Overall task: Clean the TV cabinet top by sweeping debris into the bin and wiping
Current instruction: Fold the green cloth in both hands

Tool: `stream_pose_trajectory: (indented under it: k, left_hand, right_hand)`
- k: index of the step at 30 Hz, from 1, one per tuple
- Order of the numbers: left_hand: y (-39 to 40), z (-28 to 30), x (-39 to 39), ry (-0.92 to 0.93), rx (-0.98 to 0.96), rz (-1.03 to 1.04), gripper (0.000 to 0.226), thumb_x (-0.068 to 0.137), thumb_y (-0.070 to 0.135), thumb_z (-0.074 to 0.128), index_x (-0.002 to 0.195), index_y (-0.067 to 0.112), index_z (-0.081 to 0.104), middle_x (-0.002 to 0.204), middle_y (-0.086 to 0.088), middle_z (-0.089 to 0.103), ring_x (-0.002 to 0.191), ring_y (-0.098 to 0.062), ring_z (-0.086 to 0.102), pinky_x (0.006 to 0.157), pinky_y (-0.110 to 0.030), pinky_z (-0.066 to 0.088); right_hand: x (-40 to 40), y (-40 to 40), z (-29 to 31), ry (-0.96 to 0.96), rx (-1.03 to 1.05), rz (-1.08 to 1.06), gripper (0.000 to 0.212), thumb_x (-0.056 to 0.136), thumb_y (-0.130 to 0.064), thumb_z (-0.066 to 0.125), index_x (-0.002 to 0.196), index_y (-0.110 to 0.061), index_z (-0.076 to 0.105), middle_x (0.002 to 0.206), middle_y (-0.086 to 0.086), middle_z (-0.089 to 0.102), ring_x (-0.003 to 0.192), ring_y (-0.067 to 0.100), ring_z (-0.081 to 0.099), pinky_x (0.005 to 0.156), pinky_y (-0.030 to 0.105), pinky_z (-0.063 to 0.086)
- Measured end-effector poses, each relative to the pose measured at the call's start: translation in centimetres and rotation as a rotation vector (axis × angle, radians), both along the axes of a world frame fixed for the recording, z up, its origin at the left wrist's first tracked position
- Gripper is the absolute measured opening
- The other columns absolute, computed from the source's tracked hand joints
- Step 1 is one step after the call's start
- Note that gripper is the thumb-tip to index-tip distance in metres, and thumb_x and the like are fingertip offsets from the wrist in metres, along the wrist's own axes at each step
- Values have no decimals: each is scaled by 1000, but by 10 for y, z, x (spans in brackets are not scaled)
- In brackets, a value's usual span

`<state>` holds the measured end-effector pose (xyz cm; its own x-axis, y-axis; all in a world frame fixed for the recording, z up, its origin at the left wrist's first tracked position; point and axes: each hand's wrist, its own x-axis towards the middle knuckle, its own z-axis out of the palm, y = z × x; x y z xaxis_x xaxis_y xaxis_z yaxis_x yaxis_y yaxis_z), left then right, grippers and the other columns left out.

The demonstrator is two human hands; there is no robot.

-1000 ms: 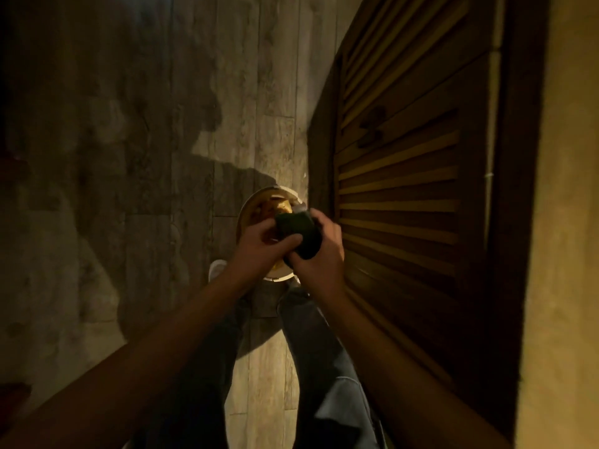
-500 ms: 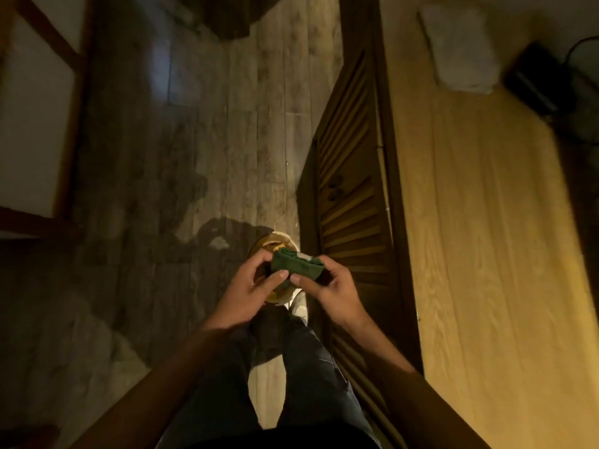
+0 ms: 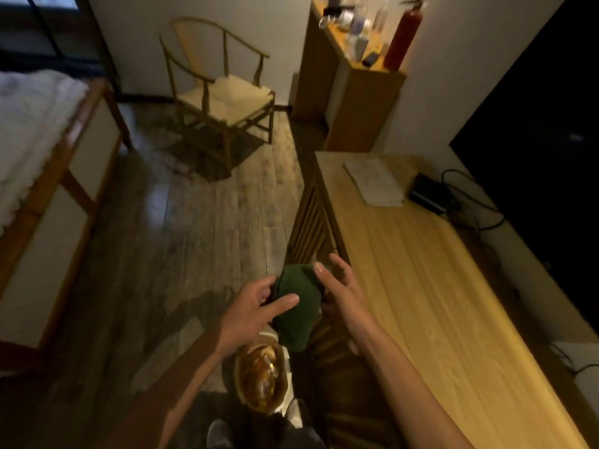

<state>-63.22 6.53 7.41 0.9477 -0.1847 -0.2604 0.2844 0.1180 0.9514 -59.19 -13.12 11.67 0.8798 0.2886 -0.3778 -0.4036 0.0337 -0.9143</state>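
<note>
No text, label, brand, number or sign can be read on anything in view.

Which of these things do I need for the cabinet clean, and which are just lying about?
For the job:
green cloth, held by both hands
bin on the floor
cabinet top

Lying about:
folded white cloth
black box
chair
fire extinguisher
</note>
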Motion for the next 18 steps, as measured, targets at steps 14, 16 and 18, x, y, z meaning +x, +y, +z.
stream_pose_trajectory:
  k: [14, 16, 18]
  left_hand:
    - [12, 91, 80, -334, 456, -197, 89, 74, 22, 85, 144, 48, 37, 145, 12, 43, 134, -12, 47, 104, -41, 51]
    - [10, 95, 87, -437, 632, -219, 83, 75, 27, 84, 144, 39, 41, 140, 12, 45, 129, -10, 47, 103, -37, 52]
    - [7, 100, 93, -557, 723, -143, 63, 75, 29, 83, 131, 35, 53, 123, 15, 48, 114, -4, 52, 91, -25, 54]
  right_hand:
    - [44, -6, 71, -573, -595, 162, 77, 75, -31, 88, 142, -31, 52, 121, -16, 65, 109, 0, 64, 96, 33, 57]
    - [50, -6, 74, -643, -668, 155, 68, 77, -36, 86, 138, -33, 56, 116, -17, 68, 101, -3, 65, 90, 30, 58]
    - [57, -10, 75, -686, -685, 166, 53, 81, -41, 81, 130, -39, 61, 110, -20, 68, 96, -6, 64, 82, 25, 57]
